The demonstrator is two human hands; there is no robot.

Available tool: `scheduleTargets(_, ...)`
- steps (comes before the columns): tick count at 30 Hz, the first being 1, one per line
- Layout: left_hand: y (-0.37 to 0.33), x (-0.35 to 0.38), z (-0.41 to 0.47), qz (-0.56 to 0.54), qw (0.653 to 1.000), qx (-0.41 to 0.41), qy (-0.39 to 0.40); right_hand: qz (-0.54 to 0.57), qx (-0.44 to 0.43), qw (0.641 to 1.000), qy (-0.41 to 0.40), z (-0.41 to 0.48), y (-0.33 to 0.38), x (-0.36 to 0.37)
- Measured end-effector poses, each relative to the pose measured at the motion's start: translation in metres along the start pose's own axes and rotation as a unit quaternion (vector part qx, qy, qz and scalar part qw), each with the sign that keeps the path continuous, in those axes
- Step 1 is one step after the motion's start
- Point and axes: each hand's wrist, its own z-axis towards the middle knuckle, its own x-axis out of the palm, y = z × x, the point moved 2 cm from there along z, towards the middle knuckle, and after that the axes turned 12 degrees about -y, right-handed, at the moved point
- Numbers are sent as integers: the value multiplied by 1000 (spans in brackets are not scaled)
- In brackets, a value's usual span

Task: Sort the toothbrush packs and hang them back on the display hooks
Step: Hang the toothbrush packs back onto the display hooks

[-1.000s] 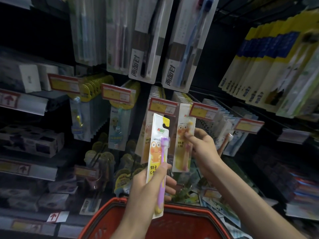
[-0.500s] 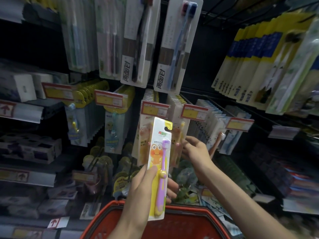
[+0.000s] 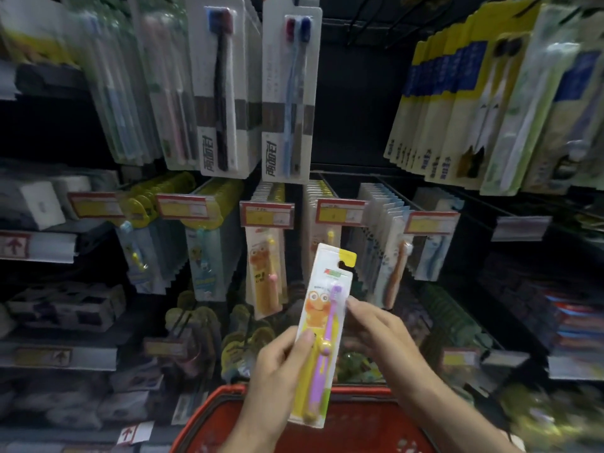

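Observation:
My left hand point(image 3: 277, 364) grips a children's toothbrush pack point(image 3: 322, 338) with a purple brush, an orange cartoon figure and a yellow hang tab, held upright in front of the display. My right hand point(image 3: 376, 328) touches the pack's right edge with its fingertips; whether it pinches the pack I cannot tell. Behind hang rows of similar packs on hooks: one with a yellow brush point(image 3: 266, 273) and another point(image 3: 327, 230) partly hidden by the held pack. Red-and-yellow price tags point(image 3: 267, 214) sit at the hook ends.
A red shopping basket point(image 3: 228, 416) is just below my hands. Larger adult toothbrush packs point(image 3: 225, 93) hang above, yellow-and-blue packs point(image 3: 457, 103) at upper right, beige brush packs point(image 3: 392, 256) to the right. Shelves with boxes point(image 3: 65, 305) lie at left.
My right hand has left the hanging yellow pack on the hook and come back to the held purple pack. The view tilted upward; the left hand kept its grip.

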Motion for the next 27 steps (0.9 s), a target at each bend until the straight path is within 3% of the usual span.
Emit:
scheduleTargets(2,4,8,-1,30,999,15,-4,15,-12,999,36,-10,5,-1)
scheduleTargets(4,7,16,-4,50,999,17,1,-9,-52,998,25,-12,6,-7)
scheduleTargets(7,8,24,-6,157,985,72,11,14,-42,999,-7,-10,7,-20)
scheduleTargets(11,-9,15,-2,379,897,215,-79,14,-52,997,-59,-8,11,-34)
scheduleTargets(13,-26,13,2,388,883,241,-109,-8,-55,996,-63,-8,11,-37)
scheduleTargets(17,-76,32,18,261,934,207,-131,-20,-60,997,-50,-8,11,-42)
scheduleTargets(20,-112,57,30,226,951,183,-108,-20,-75,996,-48,-9,13,-46)
scheduleTargets(27,-139,74,56,293,924,223,-102,-11,-95,993,-67,-8,14,-50)
